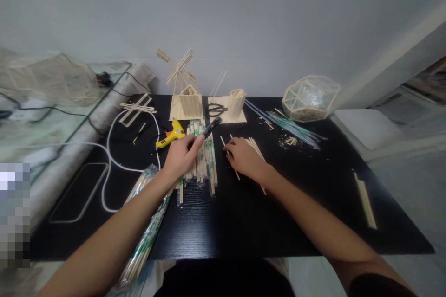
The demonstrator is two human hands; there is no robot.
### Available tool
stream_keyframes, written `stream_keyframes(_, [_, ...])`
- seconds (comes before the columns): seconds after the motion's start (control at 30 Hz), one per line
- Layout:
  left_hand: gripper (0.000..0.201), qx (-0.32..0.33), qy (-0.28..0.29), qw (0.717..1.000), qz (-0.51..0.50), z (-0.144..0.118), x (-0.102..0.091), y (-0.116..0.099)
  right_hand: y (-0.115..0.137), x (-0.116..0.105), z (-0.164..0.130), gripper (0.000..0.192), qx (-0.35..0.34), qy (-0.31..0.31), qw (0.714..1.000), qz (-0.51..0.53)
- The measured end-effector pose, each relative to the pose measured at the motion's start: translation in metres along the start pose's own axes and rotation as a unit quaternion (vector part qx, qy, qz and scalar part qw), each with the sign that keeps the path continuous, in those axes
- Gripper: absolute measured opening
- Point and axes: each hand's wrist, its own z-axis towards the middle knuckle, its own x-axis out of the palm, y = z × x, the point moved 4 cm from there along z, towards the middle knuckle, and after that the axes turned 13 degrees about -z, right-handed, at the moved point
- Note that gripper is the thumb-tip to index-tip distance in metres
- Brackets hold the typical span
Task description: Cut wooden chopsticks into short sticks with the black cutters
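Two hands work over thin sticks on the black desk [313, 204].
Left hand [181, 155] grips a dark tool [211, 126]; right hand [244, 158], nearer, presses loosely on loose sticks [256, 148] lying pointing away.

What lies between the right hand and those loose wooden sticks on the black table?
Nothing visible does: the right hand already rests on the loose sticks, fingertips touching them. The left hand holds a dark tool off to the side.

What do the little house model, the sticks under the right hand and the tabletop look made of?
House model: pale bare wood sticks set side by side, unpainted by the look.
Sticks under the right hand: same light wood or bamboo, matte; cannot tell which.
Tabletop: black board with fine grain lines, likely wood or laminate, slight sheen.
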Motion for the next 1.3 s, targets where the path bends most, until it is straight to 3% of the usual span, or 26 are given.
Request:
stream_keyframes(0.37, [0.056,0.009,0.004,1.000,0.004,0.001,0.000,0.003,-0.018,-0.025,-0.004,0.016,0.062,0.150,0.987,0.006])
stream_keyframes(0.47, [0.055,0.009,0.004,1.000,0.004,0.001,0.000,0.002,-0.021,-0.029,-0.006,0.012,0.078,0.167,0.983,0.009])
stream_keyframes(0.57, [0.055,0.006,0.005,1.000,0.003,0.001,0.000,0.002,-0.020,-0.029,-0.005,0.013,0.079,0.136,0.988,-0.005])
stream_keyframes(0.63, [0.056,0.002,0.005,1.000,0.000,0.000,0.000,0.003,-0.016,-0.031,-0.004,0.021,0.081,0.081,0.993,0.014])
stream_keyframes(0.73, [0.056,0.001,0.003,1.000,-0.004,0.000,0.000,0.002,-0.007,-0.038,-0.004,0.045,0.087,-0.026,0.990,0.106])
stream_keyframes(0.8, [0.055,0.003,0.001,1.000,-0.005,0.001,0.000,0.002,-0.004,-0.041,-0.004,0.053,0.091,-0.066,0.974,0.195])
stream_keyframes(0.87, [0.055,0.003,0.001,1.000,-0.005,0.001,0.000,0.002,-0.004,-0.041,-0.003,0.057,0.093,-0.071,0.935,0.335])
stream_keyframes(0.9, [0.055,0.003,0.001,1.000,-0.007,0.001,0.000,0.003,-0.006,-0.041,-0.002,0.059,0.097,-0.066,0.896,0.429])
stream_keyframes(0.93, [0.056,0.003,0.002,1.000,-0.010,0.001,0.000,0.003,-0.008,-0.040,-0.001,0.062,0.104,-0.061,0.839,0.530])
stream_keyframes(1.03, [0.056,0.017,0.017,0.999,-0.022,0.000,-0.001,0.001,-0.017,-0.036,0.001,0.068,0.149,-0.059,0.620,0.768])
stream_keyframes(1.1, [0.053,0.055,0.050,0.997,-0.012,-0.001,-0.001,-0.004,-0.021,-0.034,0.001,0.068,0.168,-0.058,0.520,0.835])
stream_keyframes(1.17, [0.048,0.109,0.103,0.989,0.015,-0.005,0.003,-0.011,-0.022,-0.033,0.000,0.068,0.172,-0.058,0.474,0.862])
stream_keyframes(1.3, [0.043,0.183,0.236,0.954,0.036,-0.016,0.016,-0.021,-0.016,-0.036,0.000,0.071,0.133,-0.044,0.442,0.886])
